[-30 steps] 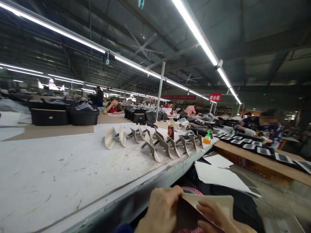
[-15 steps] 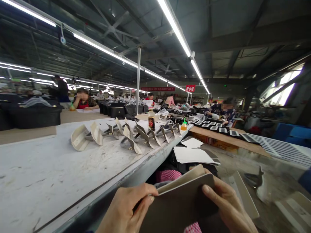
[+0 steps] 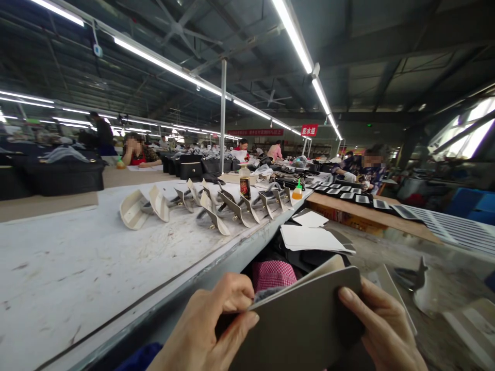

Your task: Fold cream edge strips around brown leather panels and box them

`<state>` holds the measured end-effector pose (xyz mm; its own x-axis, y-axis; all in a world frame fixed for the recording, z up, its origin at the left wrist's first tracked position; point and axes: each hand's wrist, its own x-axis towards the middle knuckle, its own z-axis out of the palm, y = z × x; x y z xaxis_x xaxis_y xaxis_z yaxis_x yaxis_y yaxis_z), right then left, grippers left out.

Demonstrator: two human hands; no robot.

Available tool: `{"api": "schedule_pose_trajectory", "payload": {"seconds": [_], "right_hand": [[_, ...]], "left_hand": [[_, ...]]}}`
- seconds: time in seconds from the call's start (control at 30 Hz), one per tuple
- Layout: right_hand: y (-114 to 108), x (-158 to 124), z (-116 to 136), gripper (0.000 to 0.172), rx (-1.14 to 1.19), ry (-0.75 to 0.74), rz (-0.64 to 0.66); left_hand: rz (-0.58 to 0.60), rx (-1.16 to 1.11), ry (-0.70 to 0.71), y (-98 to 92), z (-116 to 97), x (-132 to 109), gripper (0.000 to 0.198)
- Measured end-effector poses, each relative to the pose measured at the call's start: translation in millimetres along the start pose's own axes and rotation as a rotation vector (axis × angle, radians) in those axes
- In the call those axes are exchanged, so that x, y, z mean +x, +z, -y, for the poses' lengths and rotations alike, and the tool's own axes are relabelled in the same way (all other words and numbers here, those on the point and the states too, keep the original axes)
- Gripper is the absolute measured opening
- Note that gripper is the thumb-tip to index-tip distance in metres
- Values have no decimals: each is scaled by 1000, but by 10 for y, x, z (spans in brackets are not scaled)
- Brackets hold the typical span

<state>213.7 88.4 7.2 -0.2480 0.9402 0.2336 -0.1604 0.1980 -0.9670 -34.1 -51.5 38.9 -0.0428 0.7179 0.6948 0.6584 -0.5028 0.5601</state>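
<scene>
Vs 1 s ago: the dark outer face of the folded panel [image 3: 305,319] now faces the cam & both hands are at its edges; then, R fingers lay across the pale inner side. Vs 0.5 s ago: grip approx. same, bench pieces unmoved.

L hand [image 3: 218,319] pinches panel's L edge, thumb vs. curled fingers. R hand [image 3: 381,322] grips the R end, thumb on dark face, fingers behind. Panel is tilted, held up just off the near edge of the bench [image 3: 96,257], pale layer showing behind the dark one; pink checked cloth [image 3: 274,274] just beyond, white sheets [image 3: 309,238] further on.

Containers: small squeeze btl [image 3: 297,194] w/ green nozzle, orange liquid inside, upright nr far R edge of bench. Taller btl [image 3: 245,186] w/ dark label, upright behind the curved pale pieces [image 3: 133,210]; contents mostly hidden by label, can't tell what.
</scene>
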Motion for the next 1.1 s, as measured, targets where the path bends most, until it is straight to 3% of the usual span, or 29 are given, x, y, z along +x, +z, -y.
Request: {"api": "schedule_pose_trajectory", "payload": {"seconds": [0.2,0.57,0.73,1.1], "right_hand": [[69,7,15,33,-29,-4,-63],[141,-44,86,31,-17,3,-78],[144,-100,119,32,-61,-8,-111],[117,-167,170,31,-64,-35,-98]], "left_hand": [[38,87,77,-16,33,-46,42],[42,-137,235,84,113,-28,32],[-60,-96,231,204,219,-16,23],[-10,-289,156,192,165,41,18]]}}
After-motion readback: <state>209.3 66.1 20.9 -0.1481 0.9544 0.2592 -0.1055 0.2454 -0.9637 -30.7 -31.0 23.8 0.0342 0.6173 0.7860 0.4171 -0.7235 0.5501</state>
